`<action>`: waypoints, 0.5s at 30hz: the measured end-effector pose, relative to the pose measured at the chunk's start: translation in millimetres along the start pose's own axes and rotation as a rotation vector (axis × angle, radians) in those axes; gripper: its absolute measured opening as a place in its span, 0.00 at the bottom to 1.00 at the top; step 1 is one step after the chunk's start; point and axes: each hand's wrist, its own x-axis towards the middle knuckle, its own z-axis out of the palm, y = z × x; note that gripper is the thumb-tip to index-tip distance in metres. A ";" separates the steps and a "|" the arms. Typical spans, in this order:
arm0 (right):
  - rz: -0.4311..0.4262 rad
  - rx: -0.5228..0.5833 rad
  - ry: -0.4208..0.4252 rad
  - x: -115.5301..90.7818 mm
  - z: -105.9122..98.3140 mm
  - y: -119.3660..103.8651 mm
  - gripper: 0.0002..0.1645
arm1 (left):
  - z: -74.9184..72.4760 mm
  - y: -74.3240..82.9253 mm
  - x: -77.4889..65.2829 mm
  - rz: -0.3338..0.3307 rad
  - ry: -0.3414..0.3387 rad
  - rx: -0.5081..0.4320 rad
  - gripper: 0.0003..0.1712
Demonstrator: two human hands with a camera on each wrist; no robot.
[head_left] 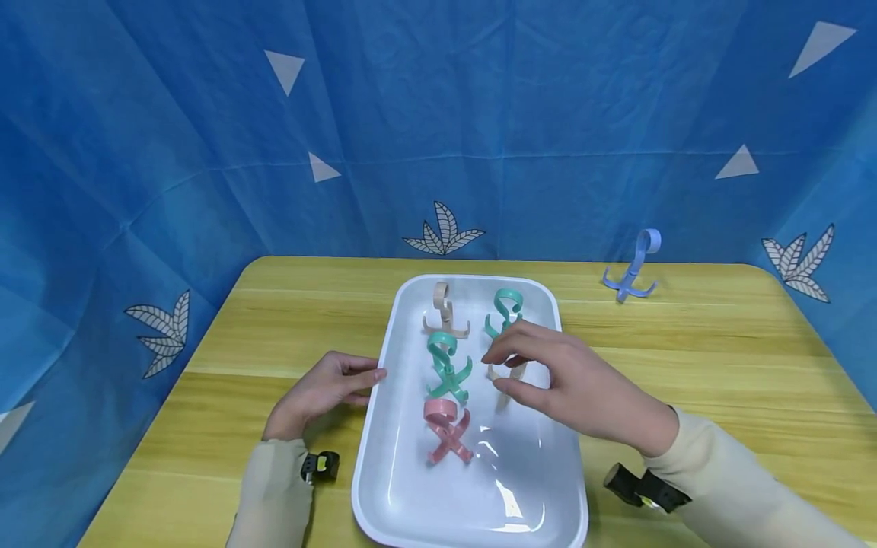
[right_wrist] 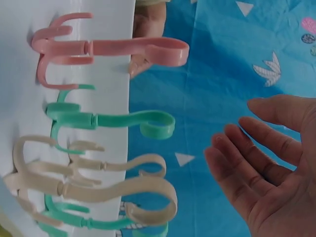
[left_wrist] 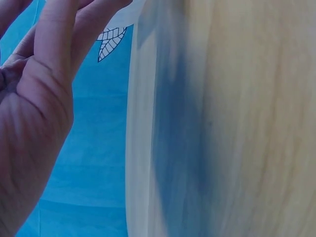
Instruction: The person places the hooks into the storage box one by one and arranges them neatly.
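My left hand [head_left: 325, 392] holds the left rim of a white tray [head_left: 373, 441], its thumb over the edge and its fingers at the outer side. Over the tray's right half hovers my right hand [head_left: 578, 380], fingers loosely bent and holding nothing. Beneath it stands a beige multi-prong hanging hook [right_wrist: 118, 191], partly hidden in the head view. Behind that is a green hook [head_left: 507, 301]. Along the tray's left side stand another beige hook [head_left: 445, 308], a second green hook [head_left: 450, 377] and a pink hook [head_left: 450, 438], all upright with curled tops.
A blue hook [head_left: 632, 270] of the same kind stands on the wooden table [head_left: 719, 365] at the back right. Blue cloth [head_left: 438, 114] hangs behind the table and along its sides. Each wrist carries a small black camera [head_left: 322, 466].
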 end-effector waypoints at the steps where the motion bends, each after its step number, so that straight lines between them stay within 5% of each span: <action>1: -0.005 0.007 0.009 -0.6 -1.1 1.0 0.11 | -0.4 0.0 0.1 0.001 0.000 0.000 0.28; 15: 0.011 0.012 0.147 -12.2 -28.6 14.4 0.16 | -0.1 -0.9 0.8 0.009 -0.003 -0.004 0.28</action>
